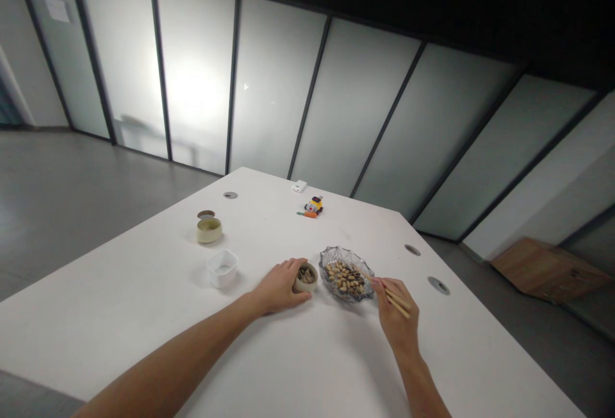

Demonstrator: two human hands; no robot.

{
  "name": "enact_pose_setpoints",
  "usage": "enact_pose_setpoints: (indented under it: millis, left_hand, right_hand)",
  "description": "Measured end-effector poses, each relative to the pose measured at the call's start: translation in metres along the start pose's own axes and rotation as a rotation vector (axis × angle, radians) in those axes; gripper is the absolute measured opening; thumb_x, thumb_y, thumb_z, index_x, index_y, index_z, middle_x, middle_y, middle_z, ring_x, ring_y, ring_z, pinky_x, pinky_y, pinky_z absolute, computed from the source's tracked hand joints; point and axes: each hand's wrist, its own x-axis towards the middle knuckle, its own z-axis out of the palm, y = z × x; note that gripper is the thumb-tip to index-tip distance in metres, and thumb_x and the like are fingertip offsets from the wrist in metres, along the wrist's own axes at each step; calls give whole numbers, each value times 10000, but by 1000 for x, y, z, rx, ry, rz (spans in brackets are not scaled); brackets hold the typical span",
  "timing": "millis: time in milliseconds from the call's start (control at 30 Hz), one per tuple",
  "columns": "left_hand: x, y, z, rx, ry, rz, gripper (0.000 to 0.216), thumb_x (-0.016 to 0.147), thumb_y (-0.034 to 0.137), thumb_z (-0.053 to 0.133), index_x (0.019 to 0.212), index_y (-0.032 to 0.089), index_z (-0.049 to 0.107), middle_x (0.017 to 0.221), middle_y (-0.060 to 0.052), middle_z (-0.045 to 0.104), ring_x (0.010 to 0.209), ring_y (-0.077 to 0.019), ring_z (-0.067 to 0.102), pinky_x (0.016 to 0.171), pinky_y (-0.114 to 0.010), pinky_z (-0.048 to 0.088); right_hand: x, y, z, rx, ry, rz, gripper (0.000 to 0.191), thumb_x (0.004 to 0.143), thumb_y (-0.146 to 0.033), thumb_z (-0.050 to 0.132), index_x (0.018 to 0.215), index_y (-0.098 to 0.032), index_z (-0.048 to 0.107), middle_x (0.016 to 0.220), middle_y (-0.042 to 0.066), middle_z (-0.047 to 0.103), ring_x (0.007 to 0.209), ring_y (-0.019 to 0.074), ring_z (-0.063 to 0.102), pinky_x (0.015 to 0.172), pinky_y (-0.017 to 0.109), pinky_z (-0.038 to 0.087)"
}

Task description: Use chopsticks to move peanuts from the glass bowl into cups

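Note:
My left hand (281,288) is wrapped round a small beige bowl (304,287), which stands on the white table and holds dark-striped seeds that look like sunflower seeds (305,274). Pinched in my right hand (396,315) is a pair of wooden chopsticks (396,303). Their tips reach into a clear glass dish (330,255) with a wavy rim, just right of the bowl. Inside that dish lies a mix of light-shelled nuts or seeds (342,272) and darker striped seeds (356,289). Whether the tips grip a piece is too small to tell.
To the left stand a white square container (223,269) and an olive-green bowl (209,231), with a round lid-like piece (206,214) behind it. Farther back are a yellow toy vehicle (314,204), an orange carrot-shaped item (308,214) and a white box-shaped device (298,186). Round grommets (439,285) sit in the tabletop.

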Motion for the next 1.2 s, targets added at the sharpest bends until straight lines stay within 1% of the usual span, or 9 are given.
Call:
enact_pose_setpoints:
  millis: [100, 167, 300, 400, 667, 800, 900, 1067, 1200]
  left_hand:
    - [0, -1, 0, -7, 2, 6, 705, 844, 410, 773, 1459, 241, 474, 1396, -125, 630, 1260, -338, 619, 1114, -474, 466]
    - [-1, -1, -1, -13, 2, 11, 699, 843, 412, 776, 1454, 246, 479, 1394, -122, 631, 1258, -338, 620, 1110, -472, 468]
    - [-2, -1, -2, -20, 2, 12, 699, 835, 400, 786, 1446, 238, 486, 1387, -124, 630, 1253, -342, 617, 1108, -476, 468]
    - [-2, 0, -2, -19, -3, 8, 695, 837, 396, 785, 1444, 233, 488, 1390, -125, 628, 1249, -345, 617, 1106, -477, 467]
    - [-1, 1, -3, -14, -8, 4, 711, 832, 401, 790, 1449, 236, 479, 1400, -127, 621, 1255, -346, 616, 1095, -466, 470]
    - [-1, 0, -2, -12, -11, 4, 720, 837, 407, 786, 1460, 239, 469, 1411, -130, 615, 1261, -349, 611, 1109, -478, 460]
    - [-1, -2, -1, -19, -8, 10, 717, 838, 397, 785, 1461, 237, 468, 1419, -131, 612, 1270, -344, 606, 1116, -476, 455]
    - [-1, -3, 0, -14, -2, 10, 713, 841, 400, 779, 1461, 229, 472, 1407, -131, 620, 1268, -344, 608, 1117, -479, 455]
    - [-1, -3, 0, -11, -2, 5, 715, 841, 407, 778, 1464, 232, 472, 1416, -129, 616, 1271, -344, 606, 1121, -481, 455]
  right_hand:
    - [1, -4, -1, 22, 39, 37, 497, 974, -643, 590, 841, -200, 773, 888, 92, 737, 861, 244, 695, 827, 411, 564]
    - [2, -6, 0, 89, 61, 136, 508, 939, -671, 623, 840, -195, 770, 896, 99, 748, 852, 254, 717, 823, 429, 584]
    - [2, -8, 5, 483, 127, 434, 464, 863, -643, 745, 873, -179, 743, 927, 88, 763, 825, 252, 756, 806, 460, 646]
    - [2, -9, 9, 726, 155, 510, 406, 832, -581, 811, 809, -185, 724, 879, 56, 754, 852, 242, 759, 825, 482, 671]
    - [-3, -29, 16, 908, -5, 600, 355, 765, -537, 882, 796, -217, 732, 850, 40, 758, 813, 235, 750, 710, 433, 686]
    - [1, -27, 9, 851, 121, 596, 426, 762, -599, 858, 789, -197, 719, 821, 15, 727, 755, 198, 734, 712, 396, 674]
    - [7, -18, -4, 654, 214, 555, 501, 800, -678, 784, 807, -186, 692, 789, 12, 715, 721, 198, 731, 732, 399, 655]
    - [12, -9, -21, 79, 188, 350, 664, 880, -820, 563, 846, -172, 702, 810, 80, 740, 724, 246, 741, 753, 402, 586]
    - [12, -8, -21, -78, 134, 160, 663, 933, -802, 486, 805, -189, 705, 812, 93, 741, 747, 243, 726, 775, 384, 555]
